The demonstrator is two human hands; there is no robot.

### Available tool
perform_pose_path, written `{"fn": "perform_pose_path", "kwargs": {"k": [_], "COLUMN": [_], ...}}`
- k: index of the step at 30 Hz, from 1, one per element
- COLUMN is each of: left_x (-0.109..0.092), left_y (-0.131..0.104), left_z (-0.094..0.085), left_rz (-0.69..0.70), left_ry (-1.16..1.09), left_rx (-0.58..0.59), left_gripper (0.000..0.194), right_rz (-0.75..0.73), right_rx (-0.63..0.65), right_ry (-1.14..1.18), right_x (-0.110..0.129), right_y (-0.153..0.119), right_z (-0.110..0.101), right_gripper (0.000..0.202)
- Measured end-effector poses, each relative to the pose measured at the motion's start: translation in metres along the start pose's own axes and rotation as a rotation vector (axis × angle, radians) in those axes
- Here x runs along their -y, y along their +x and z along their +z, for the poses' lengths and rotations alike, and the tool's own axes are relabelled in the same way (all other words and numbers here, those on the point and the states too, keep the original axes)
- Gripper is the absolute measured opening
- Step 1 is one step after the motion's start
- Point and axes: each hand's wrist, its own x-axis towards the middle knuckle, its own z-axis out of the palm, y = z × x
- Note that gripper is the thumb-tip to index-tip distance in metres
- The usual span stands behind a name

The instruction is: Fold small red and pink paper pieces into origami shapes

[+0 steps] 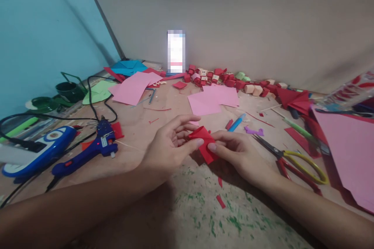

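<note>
A small piece of red paper (208,150) is held between my two hands above the middle of the table, its upper left edge curled or folded over. My left hand (175,140) pinches it from the left, thumb lying on top and fingers behind. From the right, my right hand (233,149) grips the other edge between thumb and forefinger. Two red paper scraps (221,201) lie on the table below the hands. Just beyond my right hand are a blue pen-like stick (237,122) and a purple paper scrap (254,130).
Scissors (284,155) with yellow and red handles lie at right, near pink sheets (347,151). At left are a blue glue gun (102,144) and a power strip (43,149) with cables. Small paper boxes (204,74) line the back beside an upright lit phone (176,52).
</note>
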Motion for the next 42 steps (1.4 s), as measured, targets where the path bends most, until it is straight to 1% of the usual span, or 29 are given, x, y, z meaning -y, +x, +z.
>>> {"fn": "perform_pose_path", "kwargs": {"k": [2, 4, 7, 10, 13, 15, 17, 23, 25, 28, 32, 34, 37, 42], "left_x": [-0.002, -0.002, -0.002, -0.003, -0.004, -0.004, -0.003, -0.002, -0.002, -0.003, -0.002, -0.002, -0.001, -0.001], "left_y": [0.002, 0.003, 0.003, 0.002, 0.0, -0.001, -0.001, -0.002, -0.002, -0.002, -0.002, -0.002, -0.002, -0.003], "left_z": [0.0, -0.001, 0.0, 0.001, 0.002, 0.002, 0.001, 0.0, 0.001, 0.0, -0.001, -0.002, -0.001, 0.0], "left_rz": [-0.08, -0.151, -0.209, -0.184, -0.155, -0.179, -0.2, -0.215, -0.202, -0.197, -0.214, -0.198, -0.158, -0.13], "left_ry": [-0.035, -0.054, -0.04, -0.02, -0.023, -0.03, -0.037, -0.034, -0.031, -0.045, -0.041, -0.012, 0.031, 0.089], "left_rx": [-0.004, 0.017, 0.04, 0.065, 0.113, 0.126, 0.129, 0.122, 0.124, 0.14, 0.134, 0.132, 0.162, 0.19], "left_gripper": [0.045, 0.039, 0.027, 0.021, 0.018, 0.019, 0.019, 0.019, 0.018, 0.019, 0.021, 0.02, 0.018, 0.019], "right_rz": [-0.018, -0.018, 0.006, -0.025, -0.047, -0.028, -0.008, 0.01, 0.012, 0.001, 0.002, -0.002, -0.024, -0.004], "right_rx": [-0.017, -0.02, 0.037, 0.082, 0.024, -0.025, -0.04, 0.001, 0.008, -0.01, -0.034, -0.016, 0.0, -0.047], "right_ry": [0.05, 0.063, 0.003, -0.056, -0.078, -0.075, -0.065, -0.075, -0.072, -0.076, -0.097, -0.125, -0.148, -0.081], "right_x": [-0.002, -0.003, -0.001, 0.003, 0.004, 0.003, 0.001, -0.002, -0.002, -0.002, 0.001, 0.003, 0.005, 0.002], "right_y": [0.0, 0.001, 0.001, 0.0, -0.002, -0.003, -0.003, 0.0, 0.001, 0.0, -0.001, -0.001, -0.001, -0.002], "right_z": [-0.002, -0.005, -0.009, -0.008, -0.002, 0.0, 0.001, -0.005, -0.006, -0.004, -0.002, -0.001, -0.002, -0.002], "right_gripper": [0.018, 0.019, 0.019, 0.019, 0.02, 0.019, 0.019, 0.018, 0.018, 0.019, 0.022, 0.021, 0.02, 0.029]}}
